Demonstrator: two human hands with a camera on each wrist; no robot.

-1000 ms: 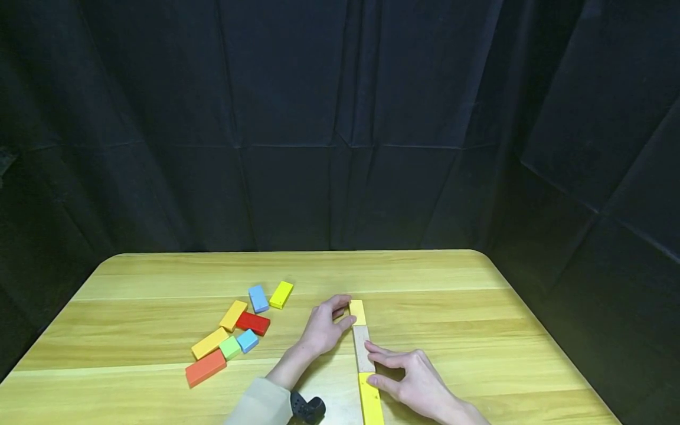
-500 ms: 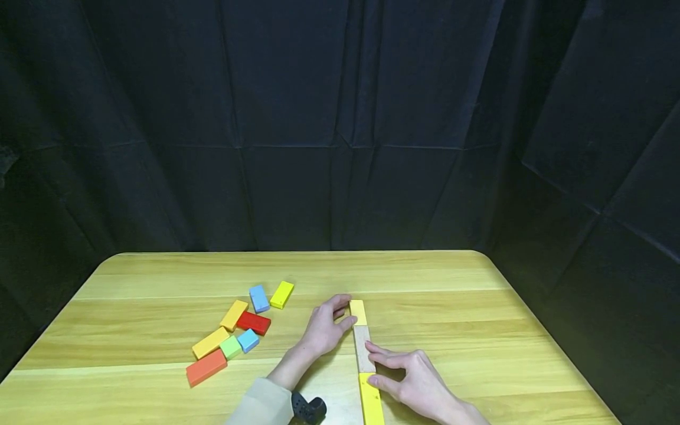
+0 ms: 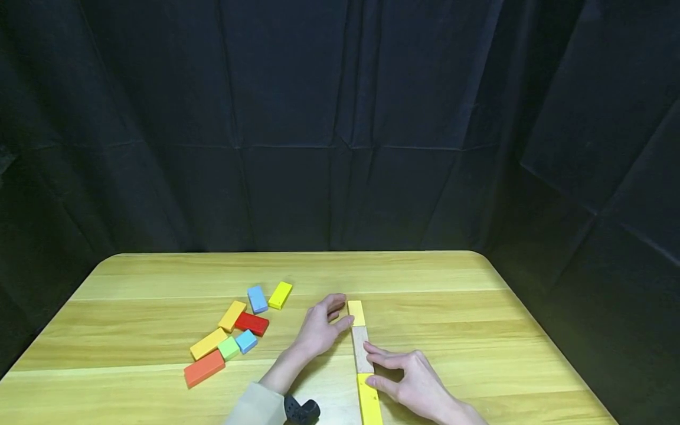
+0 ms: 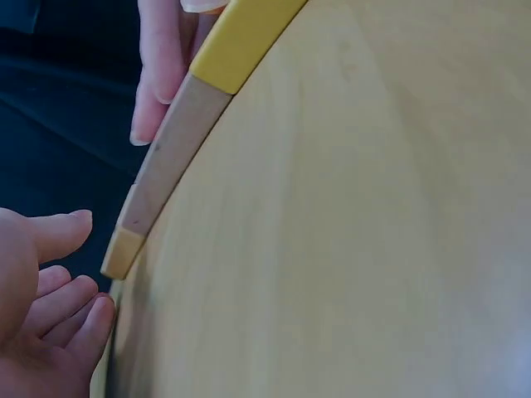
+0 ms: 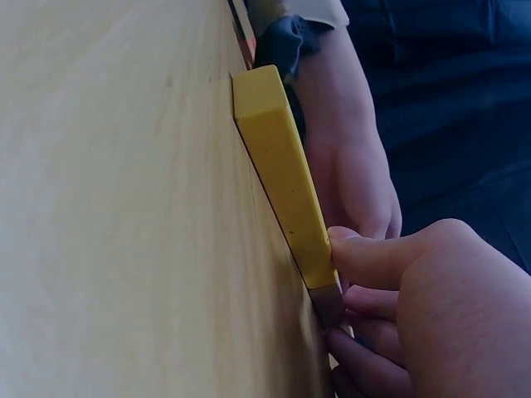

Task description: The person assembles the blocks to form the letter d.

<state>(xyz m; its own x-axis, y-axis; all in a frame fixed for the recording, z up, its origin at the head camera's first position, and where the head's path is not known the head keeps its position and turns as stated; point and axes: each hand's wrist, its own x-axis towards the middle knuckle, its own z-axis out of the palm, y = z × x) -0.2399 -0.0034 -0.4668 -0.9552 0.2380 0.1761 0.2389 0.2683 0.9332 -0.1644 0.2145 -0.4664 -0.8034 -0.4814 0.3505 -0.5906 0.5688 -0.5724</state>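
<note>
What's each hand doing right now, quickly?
Left hand: open, holding nothing.
Right hand: open, thumb touching the bright yellow rectangular block, fingertips at the grey-beige rectangular block.

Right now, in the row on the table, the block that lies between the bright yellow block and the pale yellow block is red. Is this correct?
Not quite: the colour is wrong. The head view shows a greyish block, not a red one, between the bright yellow block and the pale yellow block.
</note>
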